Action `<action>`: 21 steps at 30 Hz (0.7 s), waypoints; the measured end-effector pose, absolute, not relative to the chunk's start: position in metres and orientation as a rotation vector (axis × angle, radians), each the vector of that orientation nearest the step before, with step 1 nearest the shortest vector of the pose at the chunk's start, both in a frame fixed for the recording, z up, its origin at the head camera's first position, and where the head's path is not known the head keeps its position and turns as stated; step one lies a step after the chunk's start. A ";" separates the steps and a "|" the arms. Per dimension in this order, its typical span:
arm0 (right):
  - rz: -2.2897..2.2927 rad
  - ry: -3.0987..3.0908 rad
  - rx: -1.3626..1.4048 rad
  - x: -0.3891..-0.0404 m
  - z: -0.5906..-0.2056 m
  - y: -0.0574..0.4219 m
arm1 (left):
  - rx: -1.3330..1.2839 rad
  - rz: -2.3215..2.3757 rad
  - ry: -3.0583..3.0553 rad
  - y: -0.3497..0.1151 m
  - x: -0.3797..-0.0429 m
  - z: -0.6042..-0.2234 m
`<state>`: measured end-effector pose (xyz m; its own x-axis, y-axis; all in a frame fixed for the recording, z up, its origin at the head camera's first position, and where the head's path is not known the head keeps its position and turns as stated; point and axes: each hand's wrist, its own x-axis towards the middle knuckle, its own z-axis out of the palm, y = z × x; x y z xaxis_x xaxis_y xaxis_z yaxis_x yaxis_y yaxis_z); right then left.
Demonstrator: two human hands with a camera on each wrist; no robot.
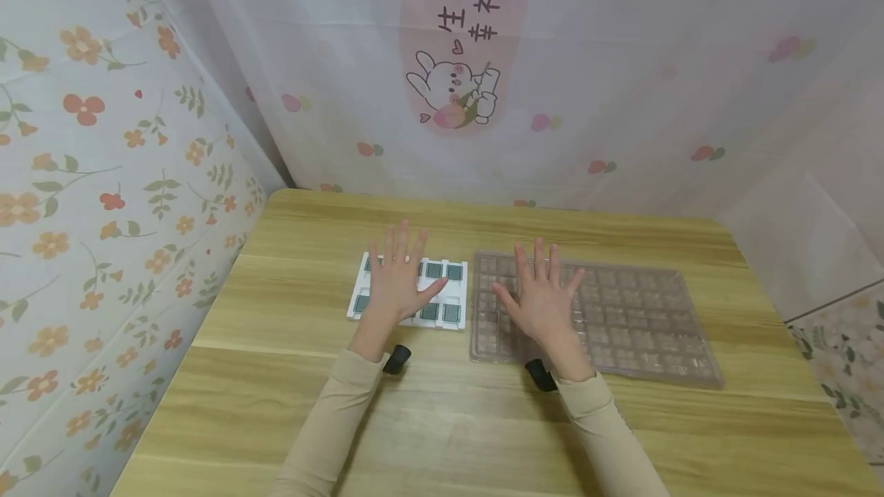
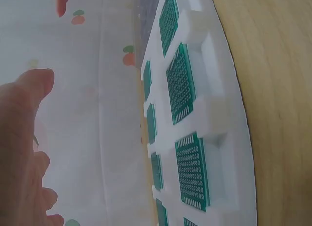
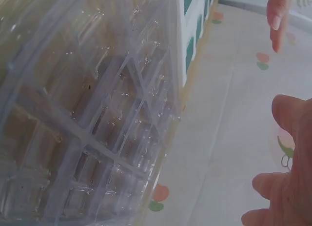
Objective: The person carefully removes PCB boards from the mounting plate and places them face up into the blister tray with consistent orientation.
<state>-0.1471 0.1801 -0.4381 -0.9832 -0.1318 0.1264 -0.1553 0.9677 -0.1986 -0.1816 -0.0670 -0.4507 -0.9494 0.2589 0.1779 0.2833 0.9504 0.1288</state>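
My left hand [image 1: 398, 282] hovers over a white tray [image 1: 452, 288] with its fingers spread and nothing held. In that tray sit several green perforated circuit boards [image 2: 191, 171], each in its own slot, in two rows. To the right, my right hand [image 1: 543, 300] is held above a clear plastic compartment tray [image 1: 642, 320], fingers also spread apart and holding nothing. The visible compartments of the clear tray [image 3: 105, 123] show no boards. Part of each tray is hidden beneath the hands in the head view.
Both trays lie side by side on a wooden table [image 1: 276, 374]. A printed curtain [image 1: 331, 83] hangs behind the table's far edge, and a floral curtain [image 1: 90, 251] stands along the left. Black wrist straps [image 1: 397, 360] show at both sleeves.
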 end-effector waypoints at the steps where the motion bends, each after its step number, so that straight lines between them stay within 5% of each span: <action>1: 0.316 -3.004 0.220 -0.147 -0.438 0.180 | -0.411 -0.248 -2.938 -0.068 -0.182 -0.451; 21: 0.669 -2.646 0.378 -0.151 -0.448 0.170 | -0.435 -0.777 -2.740 -0.113 -0.182 -0.460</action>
